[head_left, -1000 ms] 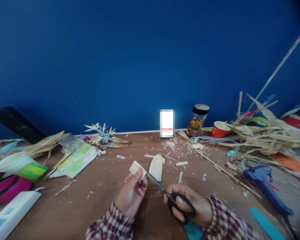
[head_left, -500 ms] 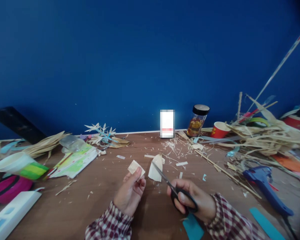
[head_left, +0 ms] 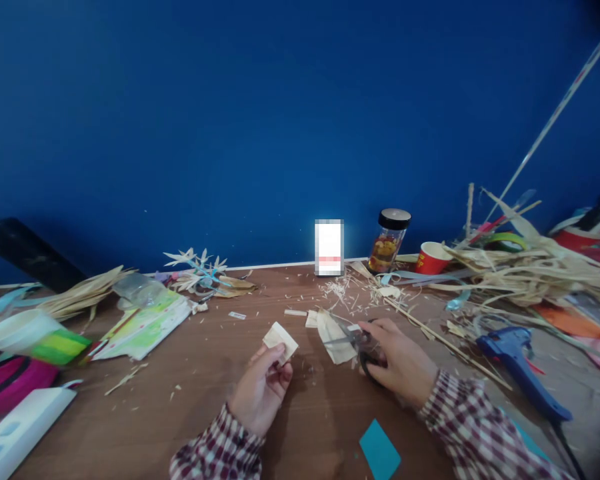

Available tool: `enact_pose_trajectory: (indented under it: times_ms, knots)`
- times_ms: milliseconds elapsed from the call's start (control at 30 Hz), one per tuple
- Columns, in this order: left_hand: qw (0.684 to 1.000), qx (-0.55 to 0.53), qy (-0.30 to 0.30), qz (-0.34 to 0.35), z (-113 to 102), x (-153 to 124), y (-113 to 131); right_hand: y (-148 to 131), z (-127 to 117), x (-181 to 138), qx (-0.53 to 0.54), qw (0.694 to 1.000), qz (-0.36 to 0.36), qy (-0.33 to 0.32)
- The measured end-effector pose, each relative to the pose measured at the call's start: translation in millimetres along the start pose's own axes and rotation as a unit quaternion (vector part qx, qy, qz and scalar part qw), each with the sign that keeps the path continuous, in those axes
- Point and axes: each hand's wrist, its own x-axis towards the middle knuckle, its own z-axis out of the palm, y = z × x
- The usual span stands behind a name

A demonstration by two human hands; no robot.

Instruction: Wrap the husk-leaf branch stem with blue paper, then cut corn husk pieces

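Left hand [head_left: 263, 387] pinching a small cream husk piece [head_left: 281, 341] above the table [head_left: 190, 413]. Right hand [head_left: 395, 360] closed on black-handled scissors [head_left: 357, 343], blades beside a larger husk piece [head_left: 333, 329] lying on the table. Blue glue gun [head_left: 517, 363] well right.

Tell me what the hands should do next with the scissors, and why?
Probably bring the scissors over to the small pale piece and snip its edge. The left hand holds that piece up, pinched by its fingertips, while the right hand rests the scissors low on the table beside a bigger pale scrap, well apart from the held piece.
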Motion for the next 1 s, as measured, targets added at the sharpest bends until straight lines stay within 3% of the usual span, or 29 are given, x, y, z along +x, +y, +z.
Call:
enact_pose_trajectory:
  times_ms: [167, 333, 500, 700, 867, 1000]
  knots:
    - [1.000, -0.001, -0.008, 0.000, -2.6, 2.6, -2.1, -8.9, -1.7, -4.6, -0.038, 0.998, -0.018, -0.046]
    - [1.000, 0.008, -0.020, 0.003, -4.4, 2.6, -5.5, -19.4, -3.3, -5.3, -0.101, 0.993, 0.028, -0.055]
    - [0.997, 0.070, -0.030, 0.018, -0.1, -4.1, -6.3, -21.9, -13.3, -5.9, -0.042, 0.992, -0.035, -0.116]
    - [0.981, 0.179, -0.045, 0.059, 3.8, -13.2, -17.8, -50.0, -2.1, -13.6, 0.122, 0.992, -0.032, 0.025]
    - [0.943, 0.294, -0.118, 0.096, -2.7, -15.6, -33.0, -65.4, 21.1, -19.1, 0.156, 0.986, -0.047, 0.046]
    - [0.930, 0.338, -0.104, 0.098, -3.1, -16.6, -33.5, -60.7, 25.4, -15.9, 0.231, 0.972, -0.034, -0.001]
